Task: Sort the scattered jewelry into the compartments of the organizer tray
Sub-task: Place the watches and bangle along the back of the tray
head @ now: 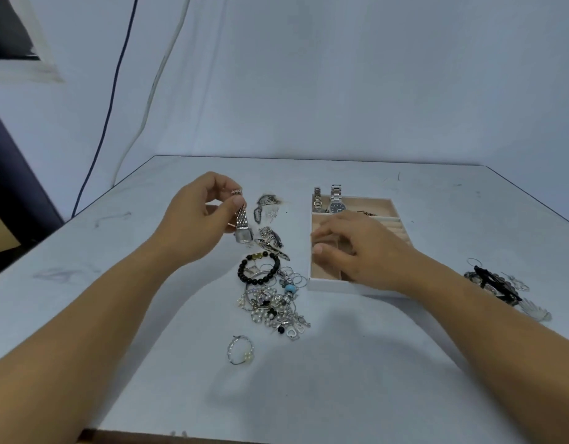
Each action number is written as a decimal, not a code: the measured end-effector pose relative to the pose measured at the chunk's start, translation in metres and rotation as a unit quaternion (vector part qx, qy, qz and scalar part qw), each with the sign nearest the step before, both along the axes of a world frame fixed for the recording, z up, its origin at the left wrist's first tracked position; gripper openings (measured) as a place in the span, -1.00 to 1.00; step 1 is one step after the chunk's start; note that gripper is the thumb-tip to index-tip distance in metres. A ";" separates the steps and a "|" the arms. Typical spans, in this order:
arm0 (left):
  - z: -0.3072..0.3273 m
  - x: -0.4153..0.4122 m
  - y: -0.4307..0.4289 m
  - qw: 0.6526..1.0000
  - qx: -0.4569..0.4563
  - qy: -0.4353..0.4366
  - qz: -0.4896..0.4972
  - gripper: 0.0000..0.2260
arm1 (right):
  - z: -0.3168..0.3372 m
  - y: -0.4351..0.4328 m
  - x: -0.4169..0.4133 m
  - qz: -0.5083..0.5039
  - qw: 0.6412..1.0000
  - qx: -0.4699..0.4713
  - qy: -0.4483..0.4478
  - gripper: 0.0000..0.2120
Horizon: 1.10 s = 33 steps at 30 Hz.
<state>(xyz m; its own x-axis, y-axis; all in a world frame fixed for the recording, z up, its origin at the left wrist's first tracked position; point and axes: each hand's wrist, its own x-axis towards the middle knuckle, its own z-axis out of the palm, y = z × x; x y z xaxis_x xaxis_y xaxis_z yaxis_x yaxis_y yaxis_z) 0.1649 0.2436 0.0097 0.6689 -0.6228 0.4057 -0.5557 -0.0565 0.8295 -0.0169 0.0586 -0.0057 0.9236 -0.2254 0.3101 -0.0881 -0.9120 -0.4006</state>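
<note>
My left hand point(203, 216) pinches the band of a silver watch point(242, 224), which hangs above the table left of the white organizer tray point(328, 285). Over the tray's beige compartments lies my right hand point(353, 248), fingers stretched out and relaxed, holding nothing. Two watches point(328, 200) stand in the tray's far compartment. A pile of scattered jewelry point(273, 299) lies in front of the held watch, with a black bead bracelet point(259, 269), pearls, rings and a blue charm. A thin pearl bracelet point(241, 350) sits apart, nearer me.
Silver brooches point(268, 219) lie between the held watch and the tray. More jewelry, including a black piece point(494, 283) and a white feathery piece point(536, 310), lies to the right of the tray. A wall with two hanging cables stands behind the table.
</note>
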 end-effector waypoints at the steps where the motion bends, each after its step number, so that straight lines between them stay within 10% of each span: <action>1: -0.005 -0.001 0.002 1.000 -0.011 0.005 0.008 -0.90 | 0.001 0.006 0.002 0.018 1.000 -0.008 0.000 -0.77; 19: -0.023 -0.004 0.012 0.997 0.000 -0.075 0.006 -0.86 | 0.000 0.072 0.036 -0.086 0.987 -0.112 0.079 -0.82; 27: -0.022 -0.004 0.012 0.997 -0.011 -0.075 0.007 -0.88 | 0.009 0.067 0.033 -0.057 0.996 0.030 0.067 -0.85; 33: -0.021 -0.005 0.012 0.997 -0.020 -0.079 0.011 -0.89 | 0.014 0.063 0.024 -0.016 0.998 -0.046 -0.039 -0.88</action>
